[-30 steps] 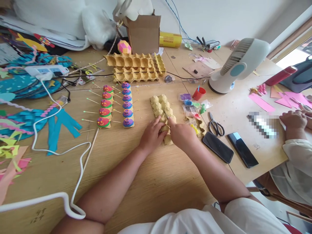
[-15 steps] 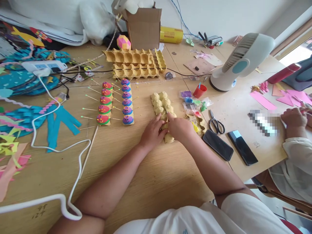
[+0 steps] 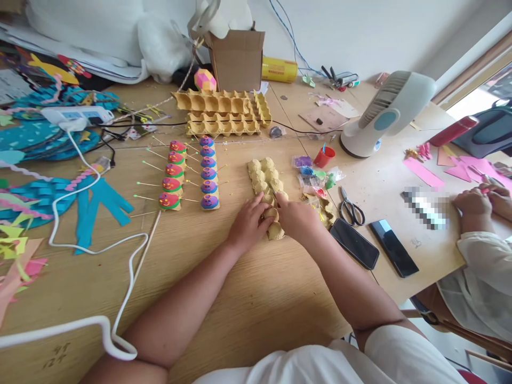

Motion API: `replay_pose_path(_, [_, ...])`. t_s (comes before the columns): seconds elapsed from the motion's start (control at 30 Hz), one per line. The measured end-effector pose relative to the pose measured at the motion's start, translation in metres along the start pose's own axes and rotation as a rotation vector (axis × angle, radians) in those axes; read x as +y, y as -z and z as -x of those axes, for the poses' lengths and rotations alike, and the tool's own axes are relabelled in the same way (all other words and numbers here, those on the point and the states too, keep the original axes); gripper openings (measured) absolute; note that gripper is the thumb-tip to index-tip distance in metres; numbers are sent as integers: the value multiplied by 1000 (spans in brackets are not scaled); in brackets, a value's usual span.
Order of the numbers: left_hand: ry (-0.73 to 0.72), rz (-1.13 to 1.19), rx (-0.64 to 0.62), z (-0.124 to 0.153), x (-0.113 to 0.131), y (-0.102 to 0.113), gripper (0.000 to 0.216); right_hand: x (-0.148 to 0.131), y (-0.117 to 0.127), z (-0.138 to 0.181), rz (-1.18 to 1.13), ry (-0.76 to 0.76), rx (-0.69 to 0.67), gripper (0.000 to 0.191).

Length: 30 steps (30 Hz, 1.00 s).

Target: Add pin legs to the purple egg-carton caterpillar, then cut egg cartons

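Observation:
An egg carton piece (image 3: 267, 165) of tan pulp, with two rows of bumps, lies on the table in front of me. My left hand (image 3: 248, 223) grips its near left side, fingers bent over the edge. Over the right side, my right hand (image 3: 299, 216) is closed with its fingertips at the middle of the carton. A thin dark sliver shows by those fingertips; what it is I cannot make out. Left of the carton stand two painted carton strips: a red and green caterpillar (image 3: 173, 170) and a purple and blue one (image 3: 208, 173), both with pin-like sticks.
Scissors (image 3: 352, 207), two phones (image 3: 355, 244), clay packets (image 3: 306, 170) and a red cup (image 3: 324, 156) lie to the right. A fan (image 3: 386, 114) stands behind them. More egg cartons (image 3: 224, 125) sit at the back. A white cable (image 3: 134, 288) crosses the left. A co-worker's hands (image 3: 476, 205) are far right.
The view has shifted slightly. My hands stay at the carton, with the fingers a little farther apart, and more of its near cups show between them.

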<state>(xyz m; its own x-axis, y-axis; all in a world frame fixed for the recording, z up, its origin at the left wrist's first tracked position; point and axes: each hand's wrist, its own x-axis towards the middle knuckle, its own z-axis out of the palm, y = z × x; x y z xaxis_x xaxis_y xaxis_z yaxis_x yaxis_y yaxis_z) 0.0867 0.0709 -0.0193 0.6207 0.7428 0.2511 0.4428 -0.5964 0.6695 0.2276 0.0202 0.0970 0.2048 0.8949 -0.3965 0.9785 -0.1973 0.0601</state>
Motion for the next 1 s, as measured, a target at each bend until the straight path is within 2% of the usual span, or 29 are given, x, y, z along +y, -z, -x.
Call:
replay_pose_path(0.13, [-20, -24, 8, 0, -1, -2, 26, 12, 18, 9, 11, -11, 61, 38])
replay_pose_path(0.27, [-43, -35, 14, 0, -2, -4, 25, 6, 23, 0, 21, -25, 176, 43])
replay_pose_path(0.5, [-22, -19, 6, 0, -1, -3, 29, -7, 8, -27, -17, -38, 126, 43])
replay_pose_path(0.77, [-10, -13, -23, 0, 0, 0, 30, -10, -1, -31, 0, -59, 120, 53])
replay_pose_path(1.0, [-22, -13, -17, 0, 1, 1, 27, -11, -5, -34, 8, -42, 116, 53])
